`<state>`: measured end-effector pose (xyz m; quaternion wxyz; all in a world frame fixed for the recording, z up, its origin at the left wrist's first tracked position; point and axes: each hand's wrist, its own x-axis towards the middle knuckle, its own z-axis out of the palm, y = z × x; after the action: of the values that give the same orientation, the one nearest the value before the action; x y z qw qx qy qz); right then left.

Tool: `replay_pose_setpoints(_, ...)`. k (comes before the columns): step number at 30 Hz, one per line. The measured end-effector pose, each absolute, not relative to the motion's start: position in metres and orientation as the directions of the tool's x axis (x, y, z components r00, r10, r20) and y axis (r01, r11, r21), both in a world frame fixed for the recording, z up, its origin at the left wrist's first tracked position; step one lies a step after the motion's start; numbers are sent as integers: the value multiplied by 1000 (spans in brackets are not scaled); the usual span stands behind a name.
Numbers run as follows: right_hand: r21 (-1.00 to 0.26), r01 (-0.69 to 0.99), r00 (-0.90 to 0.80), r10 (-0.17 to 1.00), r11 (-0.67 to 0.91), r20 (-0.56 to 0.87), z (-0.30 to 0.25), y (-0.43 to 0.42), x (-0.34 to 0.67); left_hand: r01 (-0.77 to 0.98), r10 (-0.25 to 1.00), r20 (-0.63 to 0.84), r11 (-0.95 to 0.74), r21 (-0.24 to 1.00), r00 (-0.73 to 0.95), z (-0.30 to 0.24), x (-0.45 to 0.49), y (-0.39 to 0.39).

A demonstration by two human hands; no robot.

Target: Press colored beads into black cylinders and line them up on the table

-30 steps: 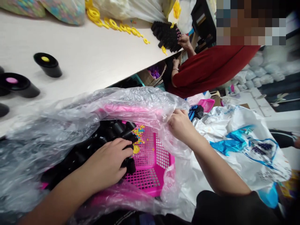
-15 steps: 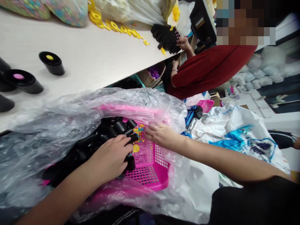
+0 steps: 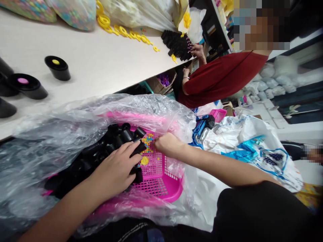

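- In the pink mesh basket (image 3: 174,195), clear plastic (image 3: 58,151) around it: black tubes (image 3: 126,135) heaped left, small coloured beads (image 3: 148,138), yellow disc (image 3: 144,160).
- My left hand (image 3: 117,168) lies over the tubes, fingers bent and spread; gripping or just pressing, can't tell.
- My right hand (image 3: 168,144) is right beside the beads, fingers curled in, tips hidden; can't tell if I'm grasping anything.
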<state>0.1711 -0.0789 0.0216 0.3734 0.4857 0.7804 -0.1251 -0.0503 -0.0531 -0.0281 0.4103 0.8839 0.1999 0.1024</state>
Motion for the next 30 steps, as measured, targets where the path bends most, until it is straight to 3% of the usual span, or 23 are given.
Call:
replay_pose_setpoints(2, 161, 853, -240, 649, 496, -722, 19, -77, 168, 269, 504, 31, -510, 817, 863, -24, -55, -53)
replay_pose_setpoints(5, 132, 884, -236, 671, 449, -703, 23, -72, 165, 348, 621, -92, -306, 886, 779, -22, -70, -53)
replay_pose_setpoints(7, 47, 930, -250, 723, 364, -644, 34, -67, 163, 362, 663, -141, -208, 909, 735, -24, -82, -57)
replay_pose_setpoints(10, -310, 934, -319, 803, 177, -503, 57, -62, 151, 331, 705, -170, -97, 939, 689, -25, -98, -65)
replay_pose_setpoints(13, -696, 717, -365, 866, 29, -341, 77, -64, 130, 250, 739, -198, 41, 967, 644, -21, -104, -73)
replay_pose_setpoints(15, -826, 563, -368, 897, 5, -246, 83, -67, 114, 159, 753, -149, 59, 985, 640, -17, -105, -77)
replay_pose_setpoints(18, -884, 467, -360, 920, 34, -155, 81, -74, 95, 124, 782, -99, 28, 992, 616, -11, -106, -82)
replay_pose_setpoints(21, -871, 489, -347, 927, 51, -140, 74, -78, 86, 158, 797, -92, -4, 987, 597, -7, -107, -84)
replay_pose_setpoints(30, -843, 517, -242, 918, -151, -313, 61, -75, 79, 205, 796, 11, -169, 964, 606, -2, -104, -82)
